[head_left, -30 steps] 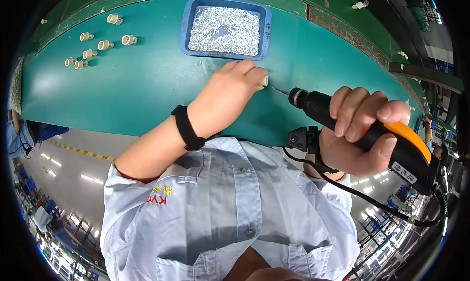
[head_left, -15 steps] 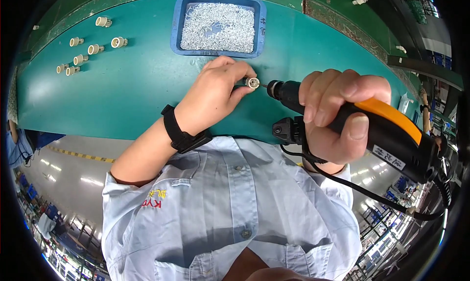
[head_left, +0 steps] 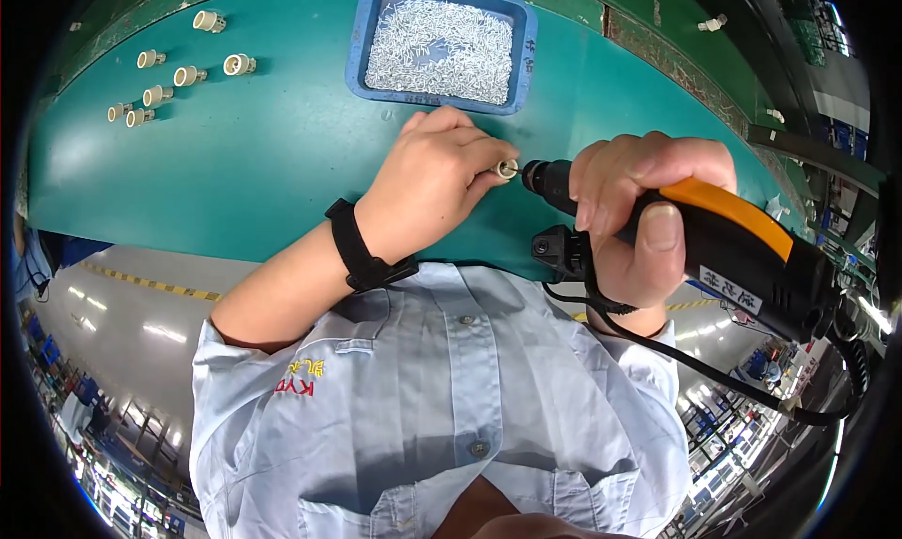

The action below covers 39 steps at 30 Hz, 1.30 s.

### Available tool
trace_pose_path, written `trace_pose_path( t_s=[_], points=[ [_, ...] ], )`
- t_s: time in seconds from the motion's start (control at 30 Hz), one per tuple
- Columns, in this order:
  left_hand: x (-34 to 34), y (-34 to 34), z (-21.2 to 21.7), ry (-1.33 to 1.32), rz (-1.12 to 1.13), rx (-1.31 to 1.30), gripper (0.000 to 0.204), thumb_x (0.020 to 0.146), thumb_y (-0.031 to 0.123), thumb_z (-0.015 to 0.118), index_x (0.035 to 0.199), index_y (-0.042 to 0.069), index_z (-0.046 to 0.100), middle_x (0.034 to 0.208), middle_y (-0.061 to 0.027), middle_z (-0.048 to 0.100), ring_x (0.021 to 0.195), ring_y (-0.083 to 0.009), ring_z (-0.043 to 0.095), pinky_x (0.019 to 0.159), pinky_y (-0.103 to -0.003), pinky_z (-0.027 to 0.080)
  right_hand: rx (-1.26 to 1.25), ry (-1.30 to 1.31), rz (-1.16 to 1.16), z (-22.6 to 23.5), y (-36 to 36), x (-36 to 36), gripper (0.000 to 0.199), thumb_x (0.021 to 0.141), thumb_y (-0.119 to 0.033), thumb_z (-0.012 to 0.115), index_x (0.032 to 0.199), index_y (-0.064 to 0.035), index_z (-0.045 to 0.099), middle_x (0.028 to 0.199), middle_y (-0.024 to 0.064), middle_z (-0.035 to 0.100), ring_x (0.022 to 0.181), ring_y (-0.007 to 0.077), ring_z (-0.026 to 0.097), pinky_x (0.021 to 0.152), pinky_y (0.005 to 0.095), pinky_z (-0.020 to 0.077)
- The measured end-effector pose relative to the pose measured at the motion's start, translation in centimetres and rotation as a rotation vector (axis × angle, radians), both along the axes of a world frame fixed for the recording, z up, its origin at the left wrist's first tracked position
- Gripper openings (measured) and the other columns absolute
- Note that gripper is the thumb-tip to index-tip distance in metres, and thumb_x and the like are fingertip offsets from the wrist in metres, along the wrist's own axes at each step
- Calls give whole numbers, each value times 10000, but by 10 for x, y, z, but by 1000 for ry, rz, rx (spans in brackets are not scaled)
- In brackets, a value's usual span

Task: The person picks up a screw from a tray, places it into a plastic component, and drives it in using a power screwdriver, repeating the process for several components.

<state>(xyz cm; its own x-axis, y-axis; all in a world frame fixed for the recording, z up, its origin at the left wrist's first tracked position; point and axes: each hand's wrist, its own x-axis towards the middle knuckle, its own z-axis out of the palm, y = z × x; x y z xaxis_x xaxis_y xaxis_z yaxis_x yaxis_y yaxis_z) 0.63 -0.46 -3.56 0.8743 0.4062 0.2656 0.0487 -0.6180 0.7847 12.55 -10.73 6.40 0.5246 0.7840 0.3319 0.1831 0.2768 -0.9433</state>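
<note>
Between the thumb and fingers of my left hand is a small cream-coloured cylindrical fitting, its open round end turned toward the right. My right hand is wrapped round a black and orange electric screwdriver. The tool's tip points left and meets the open end of the fitting; whether a screw sits on the bit is too small to tell. Just beyond my left hand stands a blue tray holding a heap of small silvery screws.
Several similar cream fittings lie scattered on the green tabletop at the far left. A black cable runs from the screwdriver's rear end. A small black camera-like device is at my right wrist. A raised green ledge borders the far side.
The gap between the screwdriver tip and the fitting has closed. The whole view has shifted slightly, moving the tray and my left hand rightward in the picture.
</note>
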Motion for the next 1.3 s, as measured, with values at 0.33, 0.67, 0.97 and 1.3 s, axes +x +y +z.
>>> trace_pose_path(
  t_s=[0.33,0.67,0.97,1.3],
  points=[
    [0,0,5,22,16,39,257,682,99,749,933,119,699,827,-5,670,830,-217,590,762,-345,441,50,46,295,-6,-1,16,220,878,-74,622,986,-14,440,739,89,570,626,128,558,589,268,479],
    [6,20,24,-24,-7,65,203,743,84,683,945,64,664,813,-86,633,842,-291,582,758,-395,467,374,77,216,21,-11,18,261,894,-280,600,1003,-75,481,603,-11,488,510,119,478,527,278,385],
    [90,207,42,27,337,481,287,728,176,725,968,28,673,945,-215,654,926,-346,634,836,-387,504,381,-13,39,9,-38,34,259,903,-292,580,1020,-84,481,611,-8,467,519,113,465,520,263,350],
    [176,224,21,238,270,-89,121,763,119,670,831,19,677,749,-166,677,734,-283,679,705,-353,536,315,40,-202,-1,-56,41,313,871,-290,662,970,-69,465,572,15,500,480,150,504,481,284,397]
  ],
)
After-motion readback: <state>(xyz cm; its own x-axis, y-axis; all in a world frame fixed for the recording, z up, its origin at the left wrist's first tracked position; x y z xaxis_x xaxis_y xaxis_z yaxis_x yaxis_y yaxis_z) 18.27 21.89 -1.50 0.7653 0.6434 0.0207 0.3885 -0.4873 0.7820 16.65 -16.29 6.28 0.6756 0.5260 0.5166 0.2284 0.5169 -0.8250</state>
